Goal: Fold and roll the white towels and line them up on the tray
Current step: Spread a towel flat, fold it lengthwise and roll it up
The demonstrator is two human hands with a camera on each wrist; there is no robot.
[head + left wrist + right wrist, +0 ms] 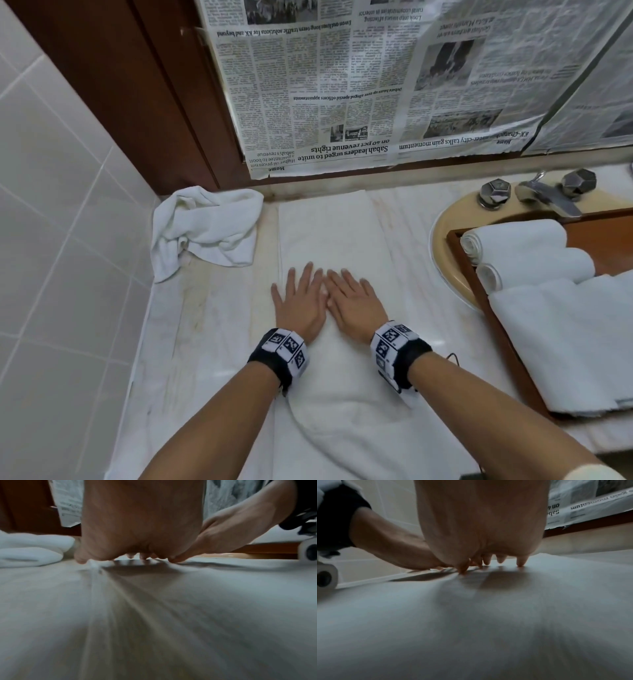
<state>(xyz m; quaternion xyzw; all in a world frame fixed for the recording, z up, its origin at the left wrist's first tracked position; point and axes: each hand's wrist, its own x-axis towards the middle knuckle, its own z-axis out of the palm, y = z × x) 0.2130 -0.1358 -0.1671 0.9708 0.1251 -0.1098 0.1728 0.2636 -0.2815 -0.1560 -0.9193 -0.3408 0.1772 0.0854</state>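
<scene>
A white towel (pixel 329 233) folded into a long strip lies on the marble counter, running from the wall toward me. Both hands press flat on its middle, side by side: my left hand (pixel 301 298) and my right hand (pixel 352 301), fingers straight and spread. The wrist views show each palm, left hand (pixel 137 534) and right hand (pixel 481 527), low over the towel (pixel 154 615) (pixel 471 628). A crumpled white towel (pixel 209 229) lies at the back left. On the wooden tray (pixel 455 246) at the right sit two rolled towels (pixel 517 240) and a folded towel (pixel 561 342).
The tray rests across a beige sink (pixel 442 240) with a metal tap (pixel 544 195). Newspaper (pixel 376 78) covers the mirror behind the counter. A tiled wall (pixel 51 205) bounds the left. Bare marble counter (pixel 205 342) lies left of the strip.
</scene>
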